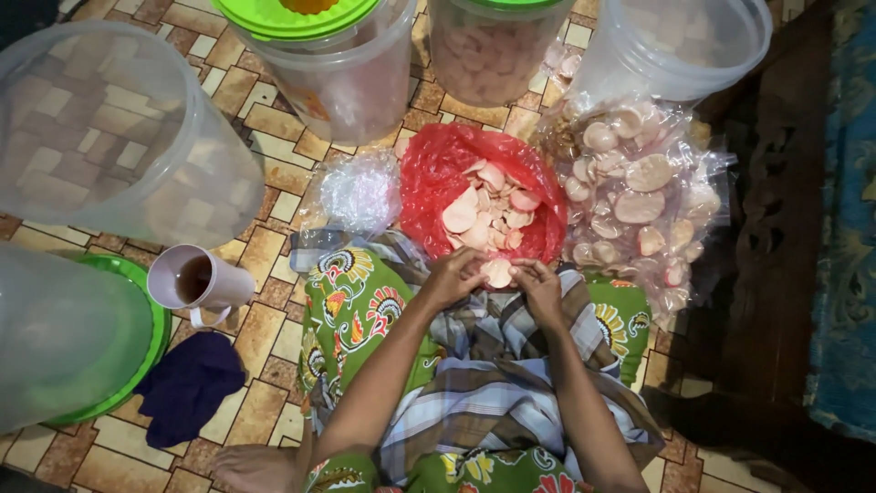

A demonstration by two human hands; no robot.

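Observation:
I sit on a tiled floor with my legs under green patterned and checked cloth. Both hands meet over my lap on one pale pink round cracker (pixel 498 272). My left hand (pixel 453 277) grips its left side and my right hand (pixel 540 288) pinches its right side. Just beyond them a red plastic bag (pixel 438 173) lies open with several of the same crackers inside. A clear plastic bag (pixel 639 196) full of crackers rests to the right of the red one.
A crumpled clear bag (pixel 358 194) lies left of the red bag. Large clear plastic tubs (pixel 109 128) stand around, two with green lids (pixel 292 18). A white mug (pixel 196 281) with dark liquid and a dark blue cloth (pixel 187 388) are on the left. Dark wooden furniture (pixel 776 237) stands on the right.

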